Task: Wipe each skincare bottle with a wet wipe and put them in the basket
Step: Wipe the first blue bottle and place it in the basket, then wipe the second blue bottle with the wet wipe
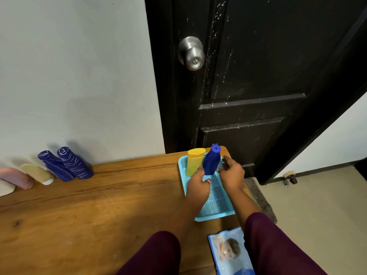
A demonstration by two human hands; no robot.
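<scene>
- Done so far, as I judge it: one yellow bottle (195, 163) stands upright in the pale blue basket (215, 216), just left of the left grip (198, 183) and touching or almost touching the bottle now in hand
- In hand: a blue bottle (212, 161), upright with its cap on top, sits between the two grips over the far end of the basket; the left grip is wrapped around its lower part; the right grip (232, 175) is closed on its lower right side with the thumb raised; whether its base already rests on the mesh I cannot tell
- No wipe shows in either grip; so this looks like the placing step, not the wiping step; this would be the second bottle in
- Left to do: a row along the wall, well off to the left of both grips; two dark blue streaked bottles (65, 165), a cream bottle (36, 172), a pink bottle (15, 177), and a white thing (6, 188) cut off by the edge of view that I cannot identify
- All of these stand on the wooden bench (99, 205), none in the basket; so well under half of the job looks finished
- The pack of wipes (228, 253) lies on the bench nearer the person than the right grip, beside that forearm; handy for the next bottle
</scene>
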